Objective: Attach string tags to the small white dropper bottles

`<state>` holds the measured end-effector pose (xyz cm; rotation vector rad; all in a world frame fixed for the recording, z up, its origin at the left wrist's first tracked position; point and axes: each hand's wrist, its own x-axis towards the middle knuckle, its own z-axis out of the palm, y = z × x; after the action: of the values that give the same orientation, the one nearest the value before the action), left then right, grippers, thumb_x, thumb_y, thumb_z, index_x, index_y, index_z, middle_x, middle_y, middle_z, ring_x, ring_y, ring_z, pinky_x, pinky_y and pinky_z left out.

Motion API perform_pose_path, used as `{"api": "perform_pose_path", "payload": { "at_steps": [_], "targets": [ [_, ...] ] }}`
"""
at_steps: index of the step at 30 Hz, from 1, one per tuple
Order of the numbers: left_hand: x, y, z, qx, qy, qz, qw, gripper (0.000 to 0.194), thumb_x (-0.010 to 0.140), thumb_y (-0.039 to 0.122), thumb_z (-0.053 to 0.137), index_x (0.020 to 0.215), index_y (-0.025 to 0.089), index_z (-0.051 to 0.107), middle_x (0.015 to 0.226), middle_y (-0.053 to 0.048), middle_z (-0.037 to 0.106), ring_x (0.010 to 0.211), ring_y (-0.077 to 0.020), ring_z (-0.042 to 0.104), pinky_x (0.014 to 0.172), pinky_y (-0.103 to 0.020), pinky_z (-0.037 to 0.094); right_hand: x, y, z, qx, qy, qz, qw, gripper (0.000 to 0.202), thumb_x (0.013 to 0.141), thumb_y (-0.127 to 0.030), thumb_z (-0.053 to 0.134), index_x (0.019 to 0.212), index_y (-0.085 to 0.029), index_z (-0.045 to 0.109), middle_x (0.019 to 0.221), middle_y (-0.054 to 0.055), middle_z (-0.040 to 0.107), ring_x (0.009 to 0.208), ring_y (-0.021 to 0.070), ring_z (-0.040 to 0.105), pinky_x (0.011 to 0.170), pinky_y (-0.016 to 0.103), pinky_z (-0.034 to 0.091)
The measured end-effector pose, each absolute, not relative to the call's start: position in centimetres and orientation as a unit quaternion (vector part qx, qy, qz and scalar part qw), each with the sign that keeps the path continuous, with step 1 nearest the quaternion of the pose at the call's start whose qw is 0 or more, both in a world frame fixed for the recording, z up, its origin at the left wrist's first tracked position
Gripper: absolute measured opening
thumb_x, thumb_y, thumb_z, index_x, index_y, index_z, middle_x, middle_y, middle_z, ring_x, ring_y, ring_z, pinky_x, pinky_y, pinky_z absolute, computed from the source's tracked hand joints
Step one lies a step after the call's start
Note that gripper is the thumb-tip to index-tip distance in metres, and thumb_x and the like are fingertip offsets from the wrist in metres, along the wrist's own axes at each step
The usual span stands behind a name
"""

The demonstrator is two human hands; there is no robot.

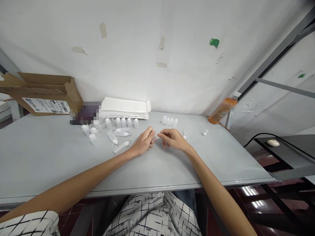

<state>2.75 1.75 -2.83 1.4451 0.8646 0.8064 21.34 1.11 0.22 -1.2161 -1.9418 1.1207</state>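
My left hand (145, 141) is closed around a small translucent squeeze bottle (155, 138), which it mostly hides. Thumb and fingers of my right hand (172, 138) pinch the bottle's right end; whether a cap is there is too small to tell. Left of my hands, several squeeze bottles lie on their sides, among them a clear one (120, 148). Behind these, more white bottles (123, 123) stand upright in a row, with thin strap loops at their tops. Partly hidden by my right hand is a little pile of white strapped caps (185, 135).
Several small white bottles (169, 122) stand near the wall. A stack of flat white sheets (125, 108), an open cardboard box (49, 95) and a blurred dark object (86, 113) sit at back left. An orange liquid bottle (223, 109) and a white scrap (204, 132) are on the right.
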Motion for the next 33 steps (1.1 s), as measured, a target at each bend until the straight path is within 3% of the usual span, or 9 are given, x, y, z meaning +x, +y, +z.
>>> {"api": "perform_pose_path", "payload": {
  "at_steps": [4,8,14,19,22,26,33],
  "targets": [
    [2.8,1.5,-2.8,0.657,0.380,0.354,0.547,0.030,0.099,0.047,0.036,0.083,0.022,0.030,0.061,0.008,0.032,0.050,-0.0061,0.029,0.045,-0.017,0.025,20.7,1.1,-0.3,-0.473,-0.748,0.372,0.281,0.051,0.098,-0.056,0.042,0.061,-0.020,0.043,0.046,-0.004,0.048,0.046,0.0097,0.043,0.056,0.027,0.037],
    [2.9,1.5,-2.6,0.666,0.384,0.356,0.531,0.030,0.099,0.047,0.034,0.082,0.022,0.030,0.061,0.008,0.032,0.051,-0.0066,0.029,0.046,-0.017,0.026,20.5,1.2,-0.5,-0.484,-0.743,0.367,0.279,0.057,0.099,-0.059,0.036,0.057,-0.020,0.040,0.046,-0.003,0.046,0.048,0.0106,0.041,0.057,0.028,0.036],
    [2.7,1.9,-2.6,0.649,0.395,0.378,0.529,0.028,0.099,0.043,0.034,0.081,0.022,0.029,0.059,0.009,0.028,0.049,-0.0064,0.026,0.047,-0.018,0.026,20.4,1.1,-0.4,-0.448,-0.735,0.418,0.288,0.050,0.094,-0.062,0.049,0.066,-0.020,0.045,0.054,-0.004,0.051,0.048,0.0109,0.047,0.053,0.027,0.036],
    [2.6,1.9,-2.9,0.668,0.403,0.403,0.478,0.028,0.099,0.044,0.035,0.081,0.022,0.031,0.057,0.009,0.030,0.048,-0.0072,0.029,0.047,-0.019,0.026,19.8,1.8,-0.1,-0.439,-0.687,0.503,0.288,0.061,0.085,-0.070,0.056,0.057,-0.022,0.034,0.051,-0.007,0.035,0.042,0.0098,0.045,0.045,0.025,0.032],
    [2.6,2.0,-2.7,0.640,0.401,0.416,0.507,0.030,0.099,0.046,0.037,0.082,0.023,0.031,0.057,0.009,0.032,0.046,-0.0064,0.028,0.044,-0.018,0.023,19.4,2.7,0.6,-0.425,-0.685,0.519,0.285,0.065,0.081,-0.072,0.060,0.051,-0.022,0.029,0.047,-0.008,0.028,0.040,0.0089,0.042,0.046,0.026,0.034],
    [2.6,2.3,-2.3,0.566,0.386,0.435,0.584,0.030,0.098,0.049,0.037,0.085,0.023,0.032,0.059,0.010,0.033,0.042,-0.0048,0.025,0.041,-0.016,0.018,18.7,3.8,1.4,-0.414,-0.726,0.465,0.294,0.061,0.086,-0.069,0.055,0.052,-0.020,0.040,0.046,-0.004,0.041,0.042,0.0098,0.045,0.048,0.026,0.035],
    [2.5,3.0,-3.0,0.560,0.402,0.443,0.573,0.028,0.097,0.047,0.042,0.084,0.023,0.034,0.060,0.009,0.037,0.041,-0.0041,0.027,0.040,-0.015,0.020,18.7,3.8,-0.2,-0.425,-0.746,0.378,0.346,0.048,0.090,-0.059,0.055,0.064,-0.020,0.049,0.050,-0.004,0.048,0.043,0.0102,0.045,0.047,0.025,0.034]
  ]
}}
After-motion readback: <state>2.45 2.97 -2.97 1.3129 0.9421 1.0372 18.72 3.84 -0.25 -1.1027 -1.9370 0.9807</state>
